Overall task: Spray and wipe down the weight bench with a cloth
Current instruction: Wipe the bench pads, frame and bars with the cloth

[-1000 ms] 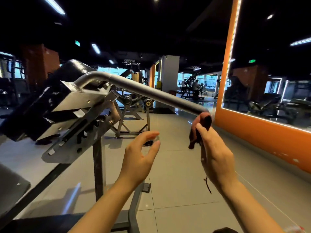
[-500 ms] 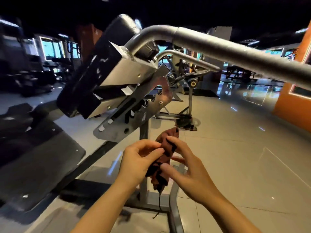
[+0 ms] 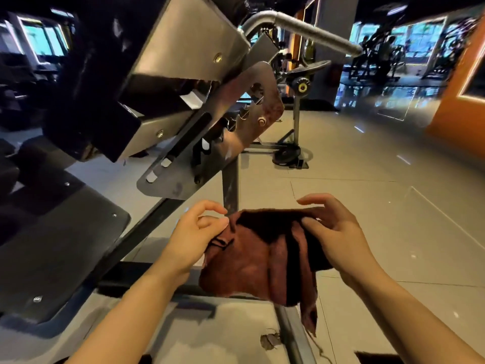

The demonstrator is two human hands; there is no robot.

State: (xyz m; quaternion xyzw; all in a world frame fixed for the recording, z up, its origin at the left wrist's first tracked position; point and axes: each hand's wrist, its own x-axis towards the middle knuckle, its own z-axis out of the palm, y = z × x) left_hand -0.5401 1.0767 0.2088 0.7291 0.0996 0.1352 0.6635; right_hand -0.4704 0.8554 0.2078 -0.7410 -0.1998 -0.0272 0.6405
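one cloth (image 3: 258, 261) pinched between two hands, left hand (image 3: 195, 236); right hand (image 3: 338, 237)

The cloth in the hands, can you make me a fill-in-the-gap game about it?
1. The cloth is held by ______ hands at once.
2. The left hand pinches the cloth's ______ edge, seen from the head camera.
3. The colour of the cloth is reddish ______.
4. The silver handle bar sits ______ the hands in the picture, and the right hand is not touching it.

Missing words: two; left; brown; above
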